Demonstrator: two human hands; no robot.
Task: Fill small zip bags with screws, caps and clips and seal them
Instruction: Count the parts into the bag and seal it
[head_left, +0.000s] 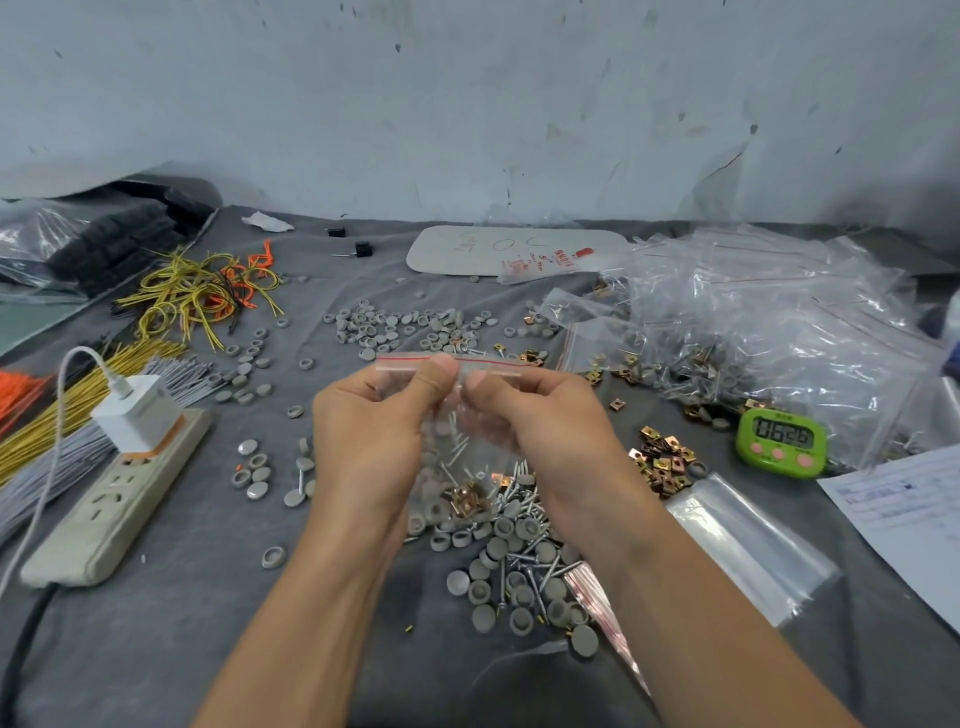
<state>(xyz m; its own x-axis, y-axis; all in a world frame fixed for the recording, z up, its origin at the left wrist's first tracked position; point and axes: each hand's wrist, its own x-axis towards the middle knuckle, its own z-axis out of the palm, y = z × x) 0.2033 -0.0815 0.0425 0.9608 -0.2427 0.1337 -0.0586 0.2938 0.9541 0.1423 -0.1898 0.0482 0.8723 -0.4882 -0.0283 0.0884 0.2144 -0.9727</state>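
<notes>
Left hand (363, 436) pinches zip bag (457, 447) top | right hand (540, 421) pinches beside it | seal middle hidden by thumbs

A pale blue-grey wall (467, 104) stands right behind my table, scuffed, chipped and flecked with dark marks. The light on it is soft and even, dimmer at the far right. A wrinkled dark grey cloth (182, 634) covers the tabletop; at my far left a bit of green surface (23, 327) shows past its edge. A worn beige power strip (98, 525) lies on the cloth to my left, a white charger (137, 418) plugged into it. A green timer (782, 441) sits to my right.
</notes>
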